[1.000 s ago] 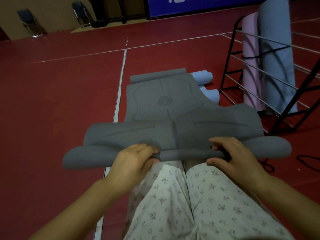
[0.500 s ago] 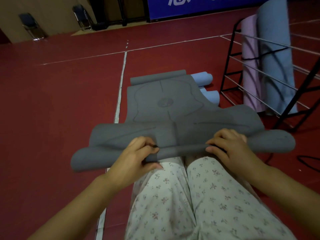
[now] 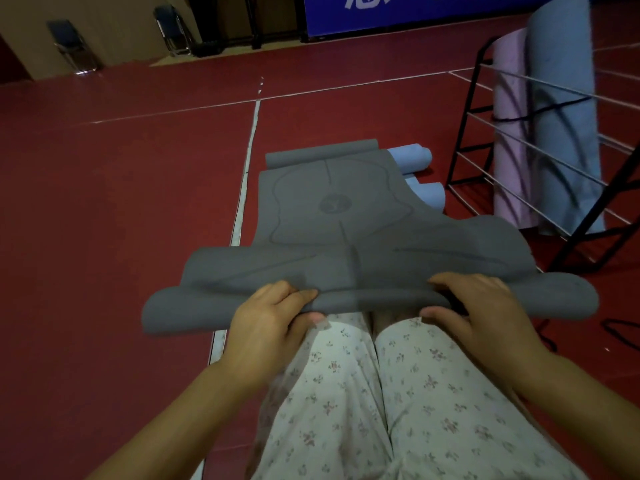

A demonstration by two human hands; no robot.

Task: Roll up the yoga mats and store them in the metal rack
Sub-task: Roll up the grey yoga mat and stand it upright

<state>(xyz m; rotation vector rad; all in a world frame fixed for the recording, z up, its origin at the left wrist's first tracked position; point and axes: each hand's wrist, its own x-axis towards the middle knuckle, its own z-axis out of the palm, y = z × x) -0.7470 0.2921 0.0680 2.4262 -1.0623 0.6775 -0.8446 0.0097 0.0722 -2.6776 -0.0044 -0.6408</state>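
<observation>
red sports floor (image 3: 121,220) with white court lines fills most of the view. grey yoga mat (image 3: 332,216) lies lengthwise on it, far end curled into a small roll, near end lifted off the floor and rolled over into a tube just above the person's knees. metal rack (image 3: 540,157), black frame with pale cross wires, stands at right, near the mat's right edge but apart from it. in the rack, upright: a blue-grey rolled mat (image 3: 561,109) and a pink rolled mat (image 3: 509,133), touching side by side. two light blue rolled mats (image 3: 414,160) lie on the floor between grey mat and rack. left hand (image 3: 273,322) grips the tube's near edge, fingers on top, thumb beneath. right hand (image 3: 474,306) clasps it likewise, fingers curled over.
</observation>
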